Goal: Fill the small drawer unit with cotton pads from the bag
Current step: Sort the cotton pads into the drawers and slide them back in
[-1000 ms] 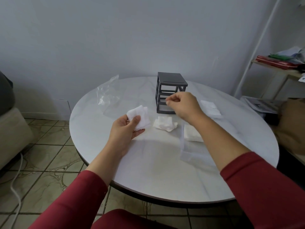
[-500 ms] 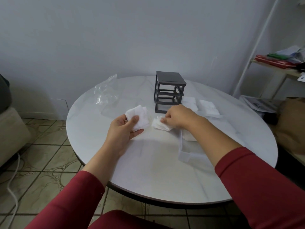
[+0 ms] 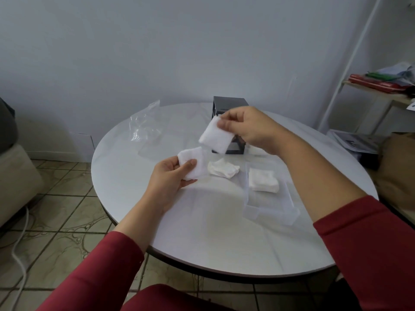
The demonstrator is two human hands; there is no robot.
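White table [image 3: 202, 239], clear drawer [image 3: 269, 215] holding pads [image 3: 263, 183]

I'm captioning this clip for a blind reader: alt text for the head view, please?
The right hand pinches a cotton pad above a round white table; the left hand grips more pads, a dark drawer unit behind.

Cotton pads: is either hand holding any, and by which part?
Yes. The right hand pinches a single pad at its upper right corner. The left hand grips a stack of pads by its lower left part.
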